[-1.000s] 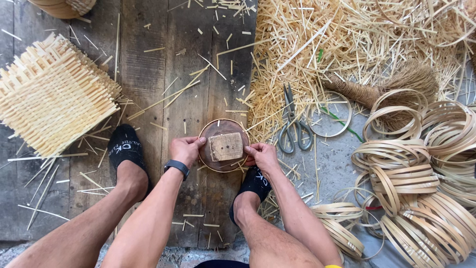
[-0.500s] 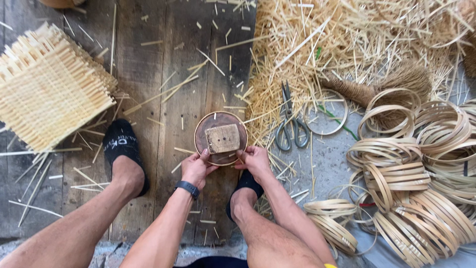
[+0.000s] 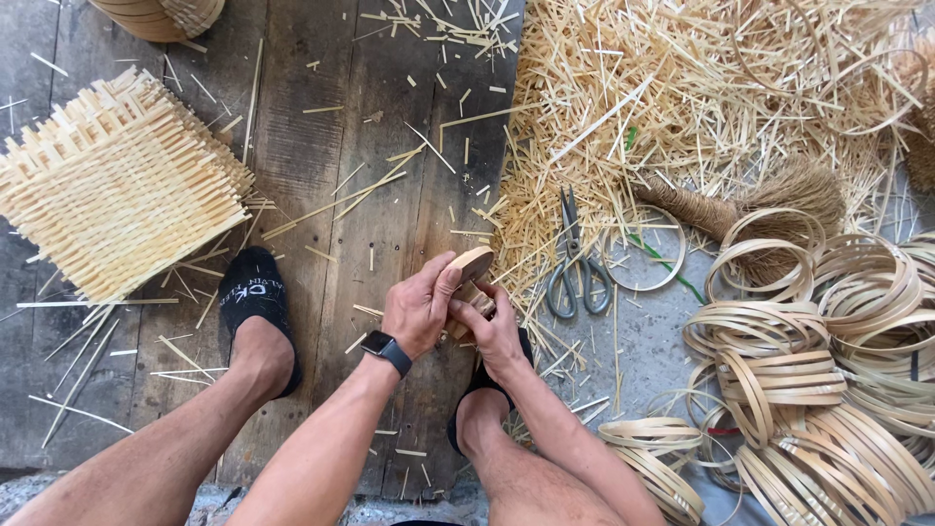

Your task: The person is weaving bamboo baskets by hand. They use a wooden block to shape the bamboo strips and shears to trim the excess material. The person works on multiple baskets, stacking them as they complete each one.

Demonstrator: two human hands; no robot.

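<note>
Woven bamboo mat [image 3: 117,185] far left on the plank floor [image 3: 321,146]; hoop pile [image 3: 828,370] right; scissors [image 3: 575,263] between. Left hand [image 3: 419,310] and right hand [image 3: 492,331] both closed around a round wooden disc [image 3: 471,268] (tilted on edge), between the feet.

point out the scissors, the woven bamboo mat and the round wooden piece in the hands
scissors [image 3: 575,268], head view, on the pivot
woven bamboo mat [image 3: 117,190], head view, middle of the weave
round wooden piece [image 3: 474,263], head view, upper edge
</note>
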